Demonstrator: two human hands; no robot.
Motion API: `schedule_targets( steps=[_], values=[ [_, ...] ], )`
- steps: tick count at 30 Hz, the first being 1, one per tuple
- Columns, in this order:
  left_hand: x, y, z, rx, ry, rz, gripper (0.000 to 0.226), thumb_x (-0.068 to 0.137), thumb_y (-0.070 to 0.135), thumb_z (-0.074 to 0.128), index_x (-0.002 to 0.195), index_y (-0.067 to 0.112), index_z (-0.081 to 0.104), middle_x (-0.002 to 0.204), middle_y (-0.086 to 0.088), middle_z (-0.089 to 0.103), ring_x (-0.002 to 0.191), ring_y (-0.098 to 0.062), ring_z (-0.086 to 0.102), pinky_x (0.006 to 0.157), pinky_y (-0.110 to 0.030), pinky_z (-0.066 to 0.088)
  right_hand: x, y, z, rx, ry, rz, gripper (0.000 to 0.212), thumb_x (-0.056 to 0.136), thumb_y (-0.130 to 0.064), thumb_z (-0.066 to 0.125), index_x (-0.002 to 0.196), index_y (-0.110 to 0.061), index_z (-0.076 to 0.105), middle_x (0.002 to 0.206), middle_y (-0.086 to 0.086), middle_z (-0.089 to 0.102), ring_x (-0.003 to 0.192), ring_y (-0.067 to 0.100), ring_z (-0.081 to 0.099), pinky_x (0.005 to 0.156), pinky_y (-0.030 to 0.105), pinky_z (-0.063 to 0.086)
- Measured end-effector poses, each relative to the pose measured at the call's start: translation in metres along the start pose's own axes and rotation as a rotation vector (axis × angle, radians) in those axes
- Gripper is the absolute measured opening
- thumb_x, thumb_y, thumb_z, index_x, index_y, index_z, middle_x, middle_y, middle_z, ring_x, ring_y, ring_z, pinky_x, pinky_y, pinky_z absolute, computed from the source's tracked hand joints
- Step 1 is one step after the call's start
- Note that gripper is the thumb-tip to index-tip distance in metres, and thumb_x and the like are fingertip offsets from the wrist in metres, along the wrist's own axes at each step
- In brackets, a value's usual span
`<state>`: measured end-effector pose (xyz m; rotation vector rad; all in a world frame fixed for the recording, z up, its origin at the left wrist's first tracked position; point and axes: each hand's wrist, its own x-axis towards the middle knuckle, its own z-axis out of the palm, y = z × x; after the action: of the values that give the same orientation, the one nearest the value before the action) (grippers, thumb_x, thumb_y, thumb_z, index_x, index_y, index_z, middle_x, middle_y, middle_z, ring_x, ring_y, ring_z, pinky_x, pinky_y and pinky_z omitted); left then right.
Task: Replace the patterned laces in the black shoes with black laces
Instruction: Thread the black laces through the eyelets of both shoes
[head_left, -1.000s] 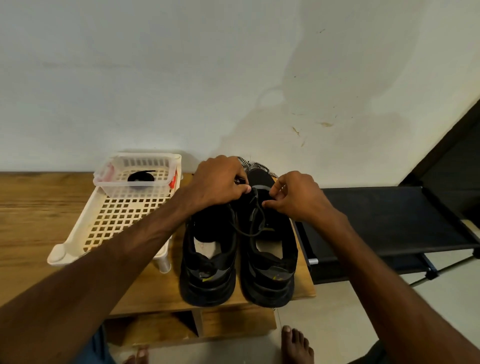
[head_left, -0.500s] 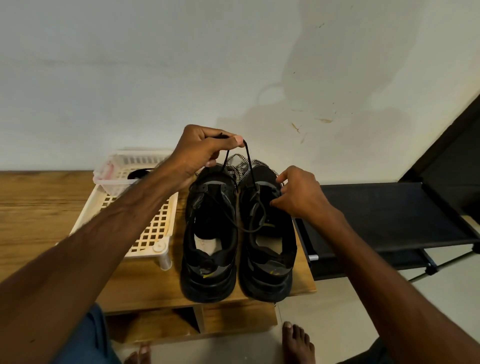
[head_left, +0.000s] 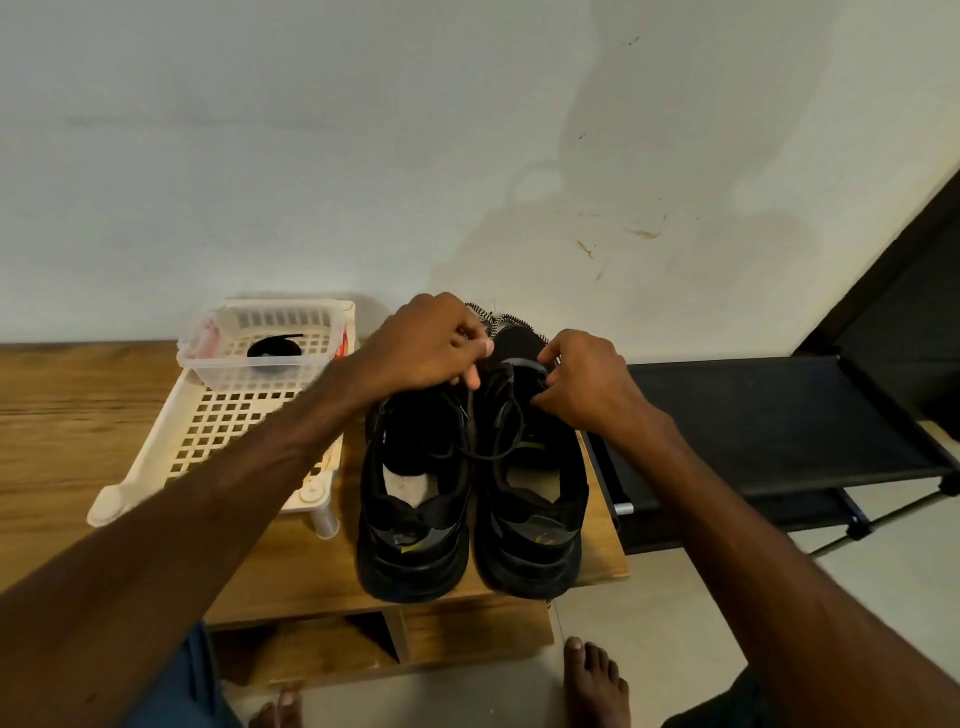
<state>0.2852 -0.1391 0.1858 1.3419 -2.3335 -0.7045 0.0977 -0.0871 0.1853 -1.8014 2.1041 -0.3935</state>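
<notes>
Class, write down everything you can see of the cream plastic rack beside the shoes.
The cream plastic rack is a flat lattice of square holes on short round legs, standing on the wooden table left of the black shoes. A small slotted basket sits on its far end. The left forearm crosses over its right side.

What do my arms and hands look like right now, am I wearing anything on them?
Both are bare. The left hand and right hand have no gloves, and no ring, watch or bracelet shows. The left forearm and right forearm reach the frame edge with no sleeve in sight. The only clothing nearby is a blue garment below the left forearm.
</notes>
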Motion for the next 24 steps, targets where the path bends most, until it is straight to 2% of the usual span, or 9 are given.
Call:
schedule_targets(
  steps=[1,4,6,8,10,14,18,20,24],
  values=[
    [0.002,-0.001,0.004,0.100,0.043,0.004,0.010,0.094,0.031,0.067,0.097,0.026,0.076,0.073,0.014,0.075,0.071,0.000,0.070,0.085,-0.032,0.058,0.000,0.000,0.000,-0.004,0.001,-0.003,0.024,0.080,-0.007,0.080,0.102,-0.011,0.071,0.093,0.008,0.070,0.089,0.025,0.069,0.082,0.042,0.061],
    [0.009,-0.003,0.015,0.282,0.025,0.004,0.022,0.081,0.035,0.079,0.102,0.030,0.076,0.091,0.014,0.071,0.100,-0.010,0.064,0.088,-0.037,0.055,-0.001,0.000,0.000,0.005,-0.008,-0.011,0.022,0.082,-0.006,0.080,0.101,-0.012,0.069,0.096,0.008,0.070,0.091,0.025,0.068,0.082,0.040,0.060],
    [0.012,-0.002,0.019,0.289,0.042,0.000,0.019,0.080,0.035,0.080,0.097,0.028,0.076,0.083,0.018,0.056,0.110,-0.017,0.053,0.090,-0.040,0.050,-0.002,0.000,-0.001,0.006,-0.007,-0.018,0.023,0.083,-0.006,0.079,0.103,-0.013,0.069,0.097,0.008,0.070,0.092,0.025,0.068,0.082,0.039,0.060],
    [0.016,-0.001,0.021,0.297,0.061,-0.003,0.012,0.081,0.032,0.077,0.092,0.027,0.076,0.077,0.018,0.045,0.113,-0.020,0.048,0.087,-0.038,0.044,-0.003,0.000,-0.002,0.002,-0.008,-0.026,0.023,0.084,-0.006,0.079,0.104,-0.013,0.069,0.097,0.008,0.070,0.091,0.023,0.068,0.082,0.038,0.060],
    [0.018,-0.001,0.024,0.311,0.057,-0.008,0.009,0.084,0.026,0.070,0.089,0.022,0.075,0.080,0.011,0.051,0.113,-0.024,0.047,0.084,-0.038,0.042,-0.004,0.001,-0.002,0.001,-0.010,-0.031,0.023,0.084,-0.006,0.078,0.104,-0.012,0.070,0.096,0.008,0.070,0.090,0.023,0.068,0.082,0.038,0.060],
    [0.024,-0.001,0.030,0.329,-0.061,-0.115,0.026,0.095,0.024,0.048,0.082,0.009,0.064,0.099,-0.010,0.049,0.112,-0.033,0.040,0.089,-0.044,0.035,-0.003,0.001,-0.003,0.007,-0.019,-0.025,0.025,0.084,-0.006,0.077,0.107,-0.011,0.070,0.097,0.008,0.070,0.090,0.023,0.068,0.082,0.037,0.060],
    [0.031,0.004,0.019,-0.003,-0.149,-0.242,0.034,0.097,0.033,0.050,0.067,0.019,0.058,0.087,-0.011,0.058,0.096,-0.031,0.055,0.083,-0.038,0.035,-0.001,0.001,0.000,0.004,-0.018,-0.033,0.025,0.085,-0.006,0.077,0.108,-0.011,0.070,0.097,0.007,0.069,0.090,0.022,0.068,0.080,0.036,0.060],
    [0.029,0.008,0.008,-0.326,-0.051,-0.260,0.038,0.092,0.044,0.058,0.067,0.019,0.068,0.080,-0.008,0.060,0.079,-0.023,0.052,0.078,-0.037,0.038,0.000,0.002,0.001,-0.010,-0.011,-0.041,0.023,0.084,-0.007,0.077,0.106,-0.010,0.070,0.095,0.007,0.069,0.087,0.023,0.068,0.080,0.038,0.061],
    [0.018,0.023,-0.025,-0.853,0.195,-0.091,0.033,0.098,0.039,0.059,0.073,0.021,0.070,0.097,0.002,0.072,0.091,-0.015,0.053,0.087,-0.041,0.042,0.002,0.007,0.003,0.048,0.039,-0.079,0.015,0.085,-0.018,0.081,0.096,-0.011,0.073,0.089,0.007,0.072,0.081,0.021,0.070,0.079,0.042,0.062]
  ],
)
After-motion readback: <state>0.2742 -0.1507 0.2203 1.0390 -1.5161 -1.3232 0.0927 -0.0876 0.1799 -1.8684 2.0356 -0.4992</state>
